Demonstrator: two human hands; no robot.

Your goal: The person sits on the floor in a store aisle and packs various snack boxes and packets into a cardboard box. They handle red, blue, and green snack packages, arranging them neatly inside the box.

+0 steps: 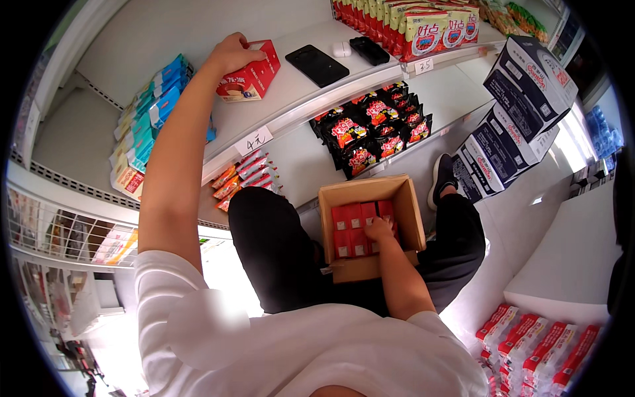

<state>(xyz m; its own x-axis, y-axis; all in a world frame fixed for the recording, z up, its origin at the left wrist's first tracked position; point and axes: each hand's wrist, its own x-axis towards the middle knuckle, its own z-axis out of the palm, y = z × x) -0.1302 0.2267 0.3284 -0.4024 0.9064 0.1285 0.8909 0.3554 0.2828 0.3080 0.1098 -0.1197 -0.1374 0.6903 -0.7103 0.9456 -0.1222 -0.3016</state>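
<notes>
On the upper white shelf, my left hand [233, 53] grips a red snack carton [255, 79] from above, with its base on the shelf board. My right hand [380, 230] reaches into an open cardboard box [412, 213] between my legs. Several red cartons [351, 218] stand in rows inside it. The right fingers touch the cartons at the right side, where a dark gap shows beside one; whether they grip one is hidden. Left of the left hand, blue and teal snack packs [154, 111] stand stacked on the shelf.
A black phone [317, 65], a white earphone case [341, 49] and a small black device [369, 50] lie on the shelf. Red-and-yellow packets [426, 32] line its far end. Black snack bags [372, 126] fill part of the lower shelf. Dark-blue cartons [506, 134] are stacked on the right.
</notes>
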